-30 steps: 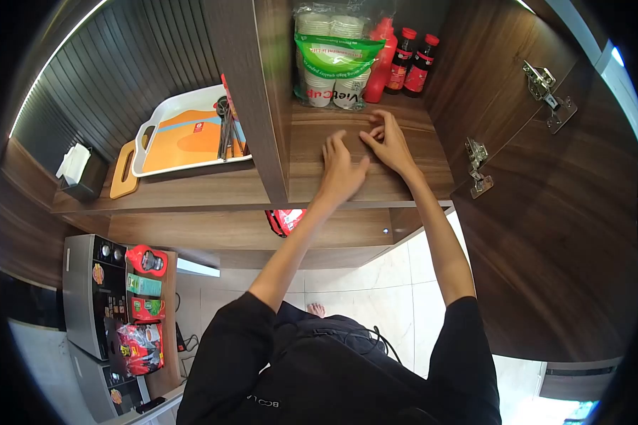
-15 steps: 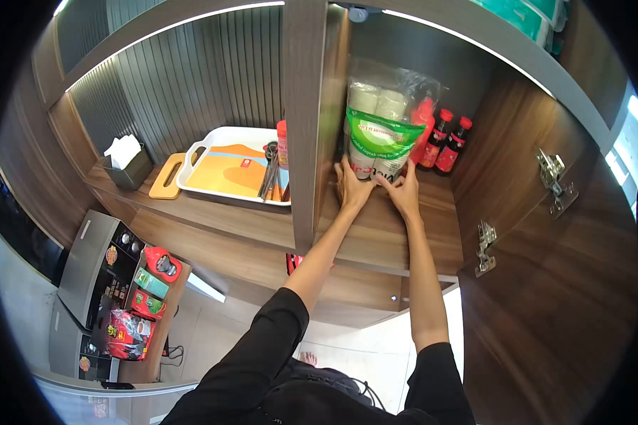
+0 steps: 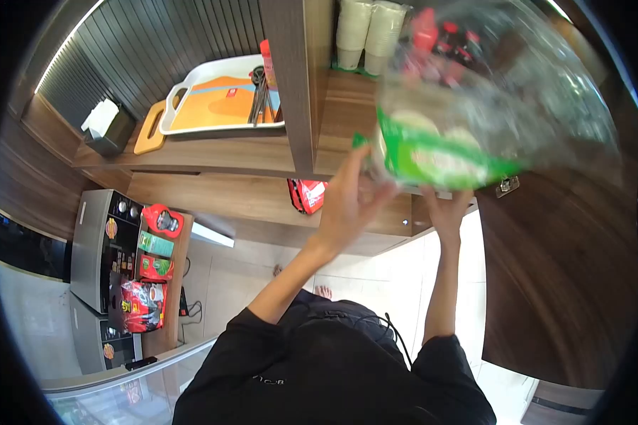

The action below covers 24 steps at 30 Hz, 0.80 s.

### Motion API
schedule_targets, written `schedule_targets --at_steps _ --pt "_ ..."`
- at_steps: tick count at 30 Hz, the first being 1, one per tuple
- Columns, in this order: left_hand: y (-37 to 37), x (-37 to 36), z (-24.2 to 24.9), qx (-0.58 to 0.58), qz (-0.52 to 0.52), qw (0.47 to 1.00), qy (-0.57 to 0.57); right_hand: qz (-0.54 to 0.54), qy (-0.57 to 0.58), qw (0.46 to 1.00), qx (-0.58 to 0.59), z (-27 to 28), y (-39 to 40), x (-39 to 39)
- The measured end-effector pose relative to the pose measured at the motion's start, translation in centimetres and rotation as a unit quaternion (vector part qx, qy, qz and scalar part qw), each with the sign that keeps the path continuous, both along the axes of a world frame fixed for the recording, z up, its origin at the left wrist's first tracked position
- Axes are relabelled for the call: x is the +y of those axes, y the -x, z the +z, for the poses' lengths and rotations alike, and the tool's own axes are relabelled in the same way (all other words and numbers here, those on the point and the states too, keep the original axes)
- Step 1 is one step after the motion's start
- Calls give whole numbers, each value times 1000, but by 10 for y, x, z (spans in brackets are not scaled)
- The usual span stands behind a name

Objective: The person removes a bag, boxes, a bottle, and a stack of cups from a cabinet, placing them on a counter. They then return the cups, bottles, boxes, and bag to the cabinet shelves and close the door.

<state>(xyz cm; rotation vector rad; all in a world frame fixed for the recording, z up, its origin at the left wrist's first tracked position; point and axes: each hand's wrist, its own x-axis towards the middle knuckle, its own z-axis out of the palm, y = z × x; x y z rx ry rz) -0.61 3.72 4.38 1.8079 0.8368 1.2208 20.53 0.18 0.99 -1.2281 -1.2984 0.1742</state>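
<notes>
A clear plastic bag of paper cups (image 3: 436, 159) with a green printed band is held up in front of the open cupboard, blurred by motion. Pale round cup shapes show through it, and its loose top billows to the right. My left hand (image 3: 351, 205) grips the bag's lower left side, fingers behind it and thumb in front. My right hand (image 3: 446, 212) holds it from beneath, its fingertips partly hidden by the bag. Behind, on the cupboard shelf, stand stacks of white paper cups (image 3: 354, 35). Red-capped bottles (image 3: 450, 42) appear through the clear plastic.
Left of the upright divider (image 3: 290, 92) lie a white tray (image 3: 227, 129) with utensils, an orange cutting board (image 3: 149, 134) and a tissue box (image 3: 110, 134). Red packets (image 3: 145, 304) sit on a lower left shelf. The open cupboard door (image 3: 560, 283) stands at right.
Both hands have brought the bag out of the cupboard, toward me and to the right. Cup stacks behind it now show on the shelf. The view has tilted downward.
</notes>
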Motion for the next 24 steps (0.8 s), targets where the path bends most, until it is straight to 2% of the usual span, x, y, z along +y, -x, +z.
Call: schedule_targets --at_steps 2,3,4,5,9,11,13,14,15,16,17,18,20,21,23,24 --pt "18 -42 -17 48 2 995 -87 -95 93 980 -147 -42 -12 -69" --pt "30 -66 -16 81 -2 992 -98 -65 126 990 17 -45 0 -99" --pt "43 -88 -15 115 -7 988 -106 -46 141 984 100 -52 9 -121" --pt "57 -100 -24 110 -90 990 -14 -23 157 978 134 -60 16 -139" --pt "71 -121 -87 101 -106 982 117 58 256 952 159 -96 40 -155" --pt "64 -120 -135 134 -85 976 150 73 306 945 86 -147 40 -150" --pt "59 -108 -207 132 -81 968 199 73 341 935 -64 -224 31 -143" --pt "57 -100 -250 112 -88 962 233 43 302 952 -7 -237 37 -130" --pt "53 -85 -291 119 -110 948 274 59 378 911 152 -235 43 -114" --pt "46 -65 -314 125 -132 932 313 48 349 931 91 -262 38 -97" --pt "36 -50 -315 136 -52 976 161 36 320 946 29 -301 30 -79" --pt "24 -31 -313 141 29 990 1 32 278 960 -7 -323 21 -56" --pt "4 18 -350 151 42 986 -60 -6 221 972 -83 -332 10 -13" --pt "-1 37 -348 127 28 991 37 -39 207 970 -124 -330 7 6" --pt "-10 71 -345 80 4 969 232 -76 319 943 56 -309 11 31" --pt "-10 89 -360 116 -11 964 238 -104 307 941 96 -279 19 41"
